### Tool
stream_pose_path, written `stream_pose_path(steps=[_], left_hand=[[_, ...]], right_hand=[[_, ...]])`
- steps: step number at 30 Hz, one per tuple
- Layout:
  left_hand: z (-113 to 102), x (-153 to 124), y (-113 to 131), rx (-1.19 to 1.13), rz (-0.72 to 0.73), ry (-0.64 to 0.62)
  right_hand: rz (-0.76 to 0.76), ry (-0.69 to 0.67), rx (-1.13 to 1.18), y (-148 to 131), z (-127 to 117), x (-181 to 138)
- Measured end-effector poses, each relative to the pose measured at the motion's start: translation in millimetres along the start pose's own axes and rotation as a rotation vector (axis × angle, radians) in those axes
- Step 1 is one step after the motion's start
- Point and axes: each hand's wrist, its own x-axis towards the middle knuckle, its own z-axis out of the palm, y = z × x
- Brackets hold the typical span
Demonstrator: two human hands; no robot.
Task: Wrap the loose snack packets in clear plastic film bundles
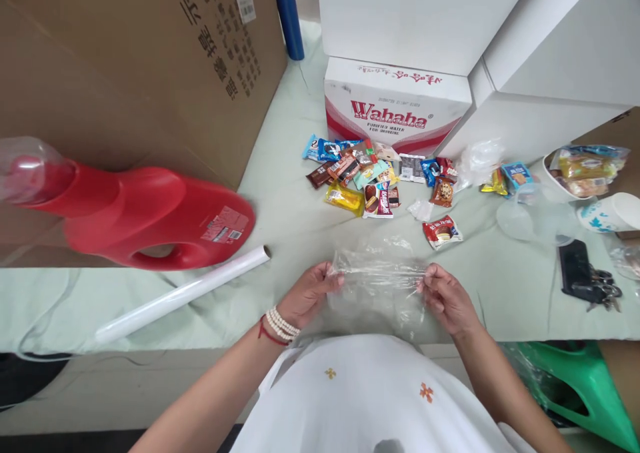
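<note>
A clear plastic bag [377, 279] is stretched between my two hands, close to the table's front edge. My left hand [313, 289] pinches its left side between thumb and fingers, below a beaded bracelet [283, 324]. The right side of the bag is gripped by my right hand [447, 296]. Just beyond the bag lies a red-and-white snack packet [443, 231], apart from a heap of small wrapped snacks [357, 166]. One yellow packet [344, 198] sits at the heap's near side. A small crumpled clear wrapper [420, 209] lies between the heap and the red packet.
A white Wahaha carton [395, 103] stands behind the snacks. On the left are a red jug [160, 219], a white roll [185, 293] and a large cardboard box [125, 73]. A snack-filled bowl [553, 173], paper cup [613, 213] and keys [603, 286] sit right.
</note>
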Motion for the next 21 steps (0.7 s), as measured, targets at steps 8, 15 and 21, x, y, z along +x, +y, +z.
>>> stream_pose_path(steps=[8, 15, 21], left_hand=[[-36.1, -25.4, -10.3, 0.288, -0.075, 0.168], [-51.1, -36.5, -4.2, 0.63, 0.13, 0.347], [-32.2, -30.8, -4.3, 0.38, 0.151, 0.231]], right_hand=[[-0.086, -0.079, -0.735, 15.1, -32.1, -0.1], [-0.21, 0.182, -1.117, -10.0, -29.0, 18.4], [-0.473, 0.224, -1.246, 5.2, 26.1, 68.9]])
